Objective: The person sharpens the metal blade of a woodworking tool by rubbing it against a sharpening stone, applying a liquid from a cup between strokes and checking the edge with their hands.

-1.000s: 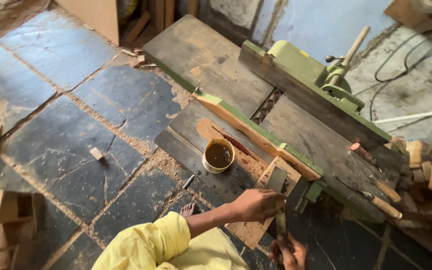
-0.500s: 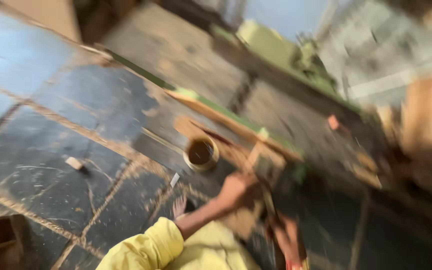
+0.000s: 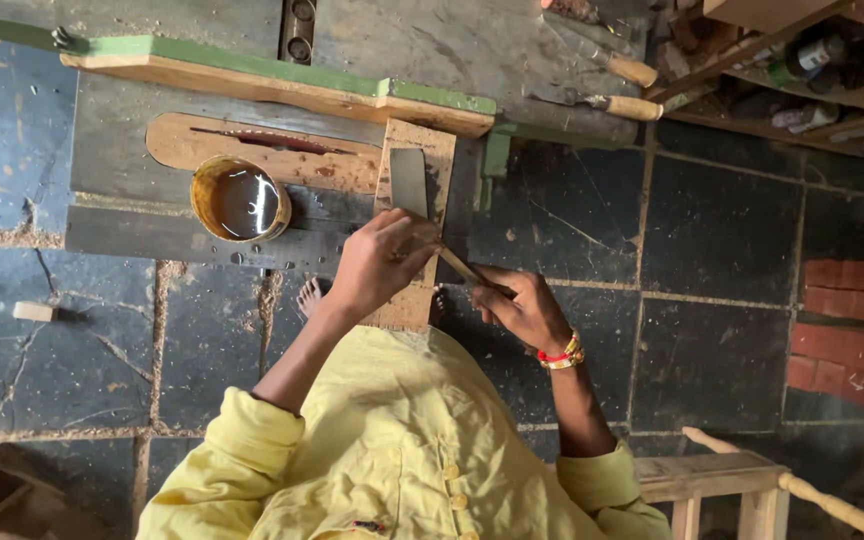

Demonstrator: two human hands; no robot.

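My left hand [image 3: 377, 262] presses its fingertips down on the blade end of a chisel [image 3: 452, 262], which lies slanting across a grey, flat sharpening stone [image 3: 409, 180] set into a pale wooden block [image 3: 414, 200]. My right hand [image 3: 522, 305] is wrapped around the chisel's wooden handle, lower and to the right of the block. The block lies lengthways away from me on the bench, its near end jutting over the edge toward my body.
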